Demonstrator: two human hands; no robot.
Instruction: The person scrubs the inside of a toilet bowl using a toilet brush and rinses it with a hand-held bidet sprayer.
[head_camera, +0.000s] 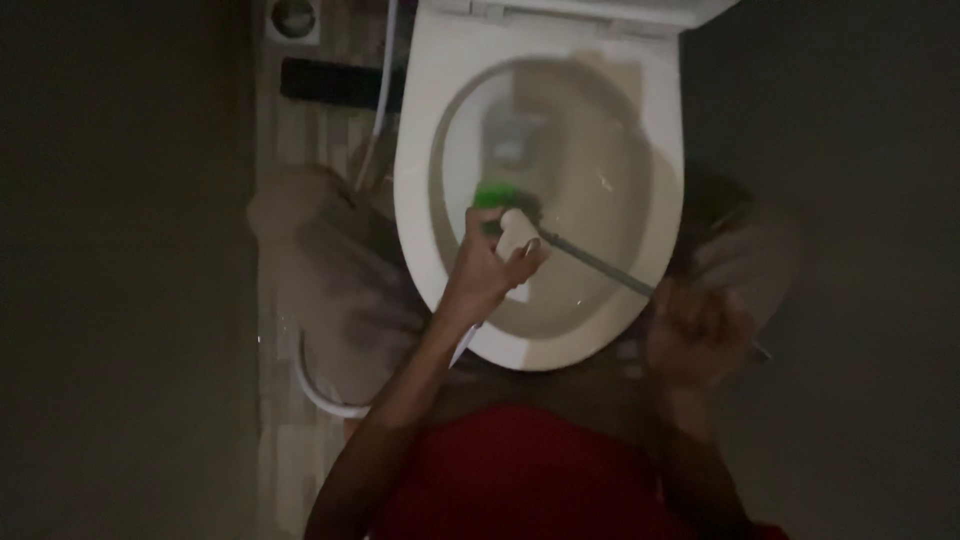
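Observation:
I look down into a white toilet with its seat up. My left hand reaches over the bowl's left rim and grips a pale bottle with a green tip, tilted into the bowl. My right hand, blurred at the bowl's right front edge, holds the thin grey handle of a toilet brush. The brush's dark head sits inside the bowl, next to the bottle's tip.
A beige bin or bag stands on the floor left of the toilet, with a white hose running behind it. A round floor drain lies at the top left. Dark walls close in on both sides.

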